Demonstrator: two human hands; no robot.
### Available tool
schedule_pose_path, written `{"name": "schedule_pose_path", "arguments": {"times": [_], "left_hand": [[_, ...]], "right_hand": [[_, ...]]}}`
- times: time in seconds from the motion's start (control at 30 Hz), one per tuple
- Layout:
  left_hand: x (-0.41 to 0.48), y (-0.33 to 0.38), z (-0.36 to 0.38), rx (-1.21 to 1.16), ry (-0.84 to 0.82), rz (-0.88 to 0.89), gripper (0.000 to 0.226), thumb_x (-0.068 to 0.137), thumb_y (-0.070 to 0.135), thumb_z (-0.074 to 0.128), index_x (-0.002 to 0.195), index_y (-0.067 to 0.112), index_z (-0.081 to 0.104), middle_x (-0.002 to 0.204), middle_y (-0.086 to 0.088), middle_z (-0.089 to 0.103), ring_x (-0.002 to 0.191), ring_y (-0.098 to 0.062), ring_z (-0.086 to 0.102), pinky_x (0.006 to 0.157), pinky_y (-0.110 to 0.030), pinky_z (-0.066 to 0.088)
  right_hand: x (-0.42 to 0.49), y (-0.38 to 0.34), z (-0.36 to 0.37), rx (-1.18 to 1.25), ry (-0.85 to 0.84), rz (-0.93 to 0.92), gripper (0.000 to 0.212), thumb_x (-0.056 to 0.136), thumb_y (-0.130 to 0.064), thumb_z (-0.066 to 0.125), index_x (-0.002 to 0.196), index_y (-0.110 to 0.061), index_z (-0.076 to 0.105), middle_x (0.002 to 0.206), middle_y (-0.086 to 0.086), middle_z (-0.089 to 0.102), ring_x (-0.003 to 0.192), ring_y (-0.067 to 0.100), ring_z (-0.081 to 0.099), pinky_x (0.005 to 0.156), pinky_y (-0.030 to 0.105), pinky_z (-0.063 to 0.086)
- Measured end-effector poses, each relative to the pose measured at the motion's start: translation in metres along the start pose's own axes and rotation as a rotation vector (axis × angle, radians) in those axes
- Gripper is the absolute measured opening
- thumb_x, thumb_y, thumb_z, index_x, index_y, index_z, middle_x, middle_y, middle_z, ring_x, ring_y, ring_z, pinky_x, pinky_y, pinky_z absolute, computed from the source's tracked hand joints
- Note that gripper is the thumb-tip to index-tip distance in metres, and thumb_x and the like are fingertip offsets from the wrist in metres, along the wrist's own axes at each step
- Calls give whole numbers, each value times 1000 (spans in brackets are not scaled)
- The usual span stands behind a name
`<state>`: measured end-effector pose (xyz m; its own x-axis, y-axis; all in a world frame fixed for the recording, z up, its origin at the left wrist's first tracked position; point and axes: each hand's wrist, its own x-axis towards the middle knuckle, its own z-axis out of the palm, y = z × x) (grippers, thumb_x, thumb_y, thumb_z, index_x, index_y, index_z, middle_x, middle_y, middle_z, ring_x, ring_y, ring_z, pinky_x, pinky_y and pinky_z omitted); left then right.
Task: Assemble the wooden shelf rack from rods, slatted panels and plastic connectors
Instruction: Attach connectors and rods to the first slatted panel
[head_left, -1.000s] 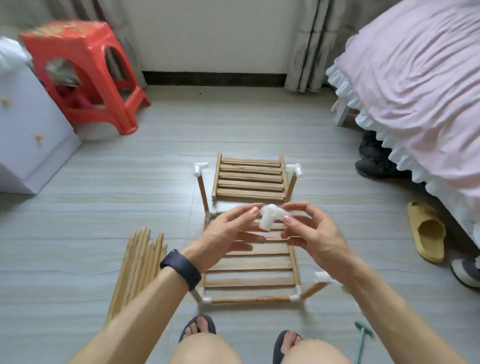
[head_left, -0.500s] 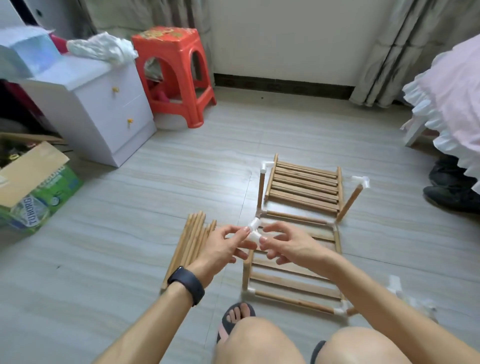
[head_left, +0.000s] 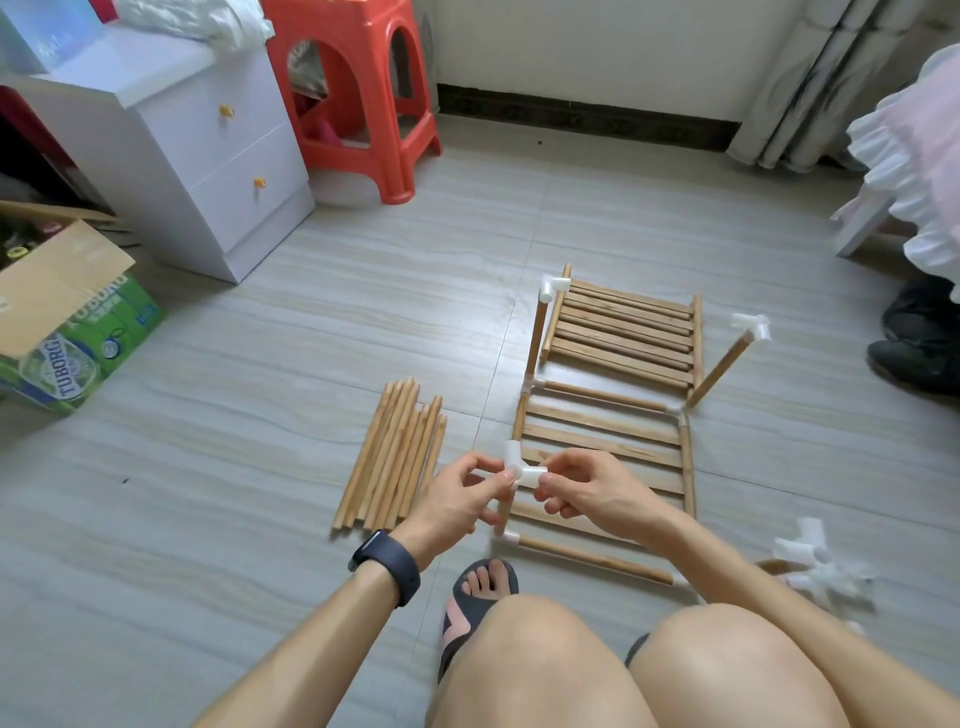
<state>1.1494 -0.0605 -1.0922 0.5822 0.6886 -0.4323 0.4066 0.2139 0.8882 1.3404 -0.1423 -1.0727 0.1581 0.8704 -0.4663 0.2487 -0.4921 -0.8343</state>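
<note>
Both hands hold one white plastic connector (head_left: 521, 469) above the floor. My left hand (head_left: 457, 499) pinches its left side and my right hand (head_left: 587, 491) pinches its right arm. Beneath them lies a partly built rack: a slatted wooden panel (head_left: 602, 441) framed by rods and white corner connectors. A second slatted panel (head_left: 626, 332) lies behind it, with two upright rods (head_left: 719, 371) capped by connectors. A bundle of loose wooden rods (head_left: 395, 454) lies to the left of my left hand.
Loose white connectors (head_left: 821, 564) lie on the floor by my right forearm. A white drawer cabinet (head_left: 208, 150), a red plastic stool (head_left: 358, 93) and a green cardboard box (head_left: 72, 322) stand at the left. A bed frill (head_left: 914, 156) and dark shoes (head_left: 919, 353) are at the right.
My view has swung left, bringing the cabinet and the box into sight. Both hands with the connector have shifted left across the panel, toward the rod bundle.
</note>
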Motion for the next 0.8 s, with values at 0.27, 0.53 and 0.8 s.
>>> {"name": "schedule_pose_path", "arguments": {"times": [0.27, 0.53, 0.8], "left_hand": [[16, -23, 7, 69, 13, 59, 64, 76, 83, 55, 116, 35, 69, 110, 13, 72, 109, -3, 64, 96, -29, 50], [15, -28, 15, 24, 21, 131, 27, 100, 36, 56, 106, 20, 76, 76, 21, 69, 74, 9, 60, 68, -7, 40], [20, -32, 16, 85, 32, 119, 29, 98, 46, 57, 98, 27, 79, 89, 4, 75, 92, -11, 67, 81, -25, 51]], "right_hand": [[9, 5, 3, 62, 2, 50, 12, 95, -15, 65, 99, -4, 66, 89, 12, 76, 77, 18, 70, 82, 36, 57], [14, 17, 3, 71, -63, 24, 6, 95, -14, 65, 95, -9, 68, 91, 11, 77, 81, 20, 70, 90, 46, 56], [13, 17, -4, 24, -68, 38, 13, 93, -19, 69, 94, -6, 72, 87, 7, 77, 81, 19, 70, 89, 43, 57]]}}
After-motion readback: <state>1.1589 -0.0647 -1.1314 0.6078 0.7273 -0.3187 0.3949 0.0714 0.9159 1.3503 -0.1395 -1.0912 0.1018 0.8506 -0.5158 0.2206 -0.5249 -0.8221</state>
